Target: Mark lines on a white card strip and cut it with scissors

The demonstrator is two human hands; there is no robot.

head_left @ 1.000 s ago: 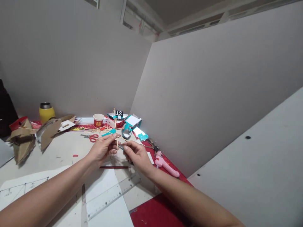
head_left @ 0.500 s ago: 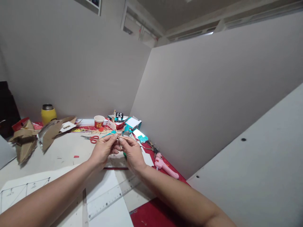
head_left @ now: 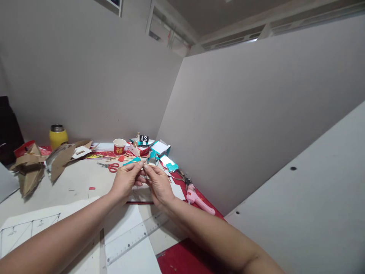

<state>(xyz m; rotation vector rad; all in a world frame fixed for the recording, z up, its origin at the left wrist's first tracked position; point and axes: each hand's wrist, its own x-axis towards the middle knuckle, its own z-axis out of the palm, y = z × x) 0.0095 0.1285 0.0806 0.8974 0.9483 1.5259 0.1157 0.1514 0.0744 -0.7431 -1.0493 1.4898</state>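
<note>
My left hand (head_left: pixel 127 180) and my right hand (head_left: pixel 159 185) meet over the table, fingertips nearly touching. Both are closed on thin wooden sticks (head_left: pixel 137 150) that cross between the fingers; one slants up toward the back. How the sticks join is hidden by the fingers. Left of the hands lie red-handled scissors (head_left: pixel 113 167). Behind them are a red and white paper cup (head_left: pixel 119 147) and a pile of loose sticks (head_left: pixel 110 156). Nearer me, a clear ruler (head_left: pixel 129 241) rests on white paper (head_left: pixel 134 217).
A pink glue gun (head_left: pixel 199 201) and pliers (head_left: pixel 185 179) lie at the right by the grey wall. Cut teal and white card (head_left: pixel 161 147) is heaped behind the hands. At the left stand a yellow bottle (head_left: pixel 58 137) and torn cardboard (head_left: pixel 61 161). A drawing (head_left: pixel 31 228) lies front left.
The sticks between my fingers have turned slightly, and the lower end that pointed down shows less. Both hands stay in nearly the same place.
</note>
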